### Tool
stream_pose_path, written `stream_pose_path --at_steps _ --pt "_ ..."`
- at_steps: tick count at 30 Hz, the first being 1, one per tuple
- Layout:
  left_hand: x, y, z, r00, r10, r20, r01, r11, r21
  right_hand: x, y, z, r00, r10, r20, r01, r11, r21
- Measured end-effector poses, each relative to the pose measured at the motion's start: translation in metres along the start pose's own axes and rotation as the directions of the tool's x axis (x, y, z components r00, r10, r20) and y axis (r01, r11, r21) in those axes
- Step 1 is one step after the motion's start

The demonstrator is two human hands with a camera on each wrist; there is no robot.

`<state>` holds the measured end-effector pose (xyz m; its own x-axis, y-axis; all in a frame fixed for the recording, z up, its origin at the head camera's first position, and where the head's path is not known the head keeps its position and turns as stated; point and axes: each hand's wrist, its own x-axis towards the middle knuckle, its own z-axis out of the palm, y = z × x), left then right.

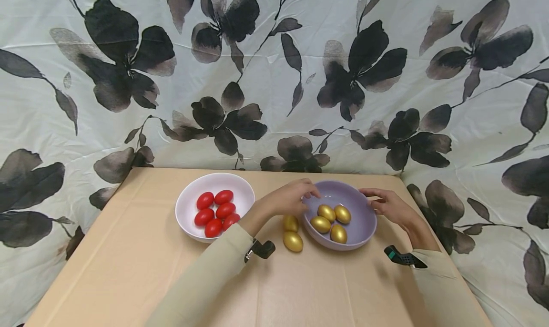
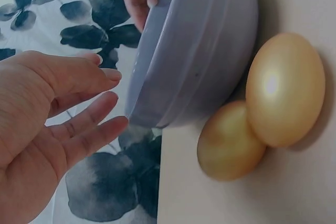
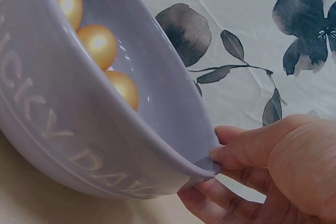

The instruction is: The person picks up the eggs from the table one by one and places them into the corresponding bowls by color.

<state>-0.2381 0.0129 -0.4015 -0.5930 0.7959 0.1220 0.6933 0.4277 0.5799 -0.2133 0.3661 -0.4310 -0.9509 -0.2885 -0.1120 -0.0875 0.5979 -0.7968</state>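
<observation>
A purple bowl (image 1: 361, 215) on the table holds several gold eggs (image 1: 338, 233). My right hand (image 1: 393, 208) pinches its right rim between thumb and fingers, close up in the right wrist view. At the left rim, my left hand (image 1: 291, 197) has its fingers extended and lightly bent, with nothing in them. In the left wrist view, its fingertips (image 2: 119, 123) are beside the rim; whether they touch it I cannot tell. Just left of the bowl, a gold egg (image 1: 293, 241) and a second gold egg (image 2: 231, 142) lie together on the table.
To the left stands a white bowl (image 1: 185, 208) with several red eggs (image 1: 203, 217) in it, partly behind my left forearm. Behind the wooden table (image 1: 141, 250) hangs a floral cloth (image 1: 274, 79). Raised lettering marks the purple bowl's outside.
</observation>
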Motion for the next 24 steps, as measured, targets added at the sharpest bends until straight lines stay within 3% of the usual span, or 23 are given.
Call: stream_pose_path --at_steps 12,18,24 --pt "-0.02 -0.014 -0.006 0.997 -0.078 -0.017 0.078 0.997 -0.005 0.0 0.001 0.0 1.0 -0.005 0.003 0.005 1.0 0.011" --pt "-0.028 -0.022 0.0 0.989 -0.147 -0.013 0.147 0.989 -0.004 -0.001 0.001 0.0 1.0 -0.01 0.006 0.01 1.0 0.009" --pt "-0.035 -0.023 0.008 0.98 -0.196 0.03 0.197 0.98 -0.018 -0.002 0.002 0.0 1.0 -0.006 0.007 0.006 1.0 0.015"
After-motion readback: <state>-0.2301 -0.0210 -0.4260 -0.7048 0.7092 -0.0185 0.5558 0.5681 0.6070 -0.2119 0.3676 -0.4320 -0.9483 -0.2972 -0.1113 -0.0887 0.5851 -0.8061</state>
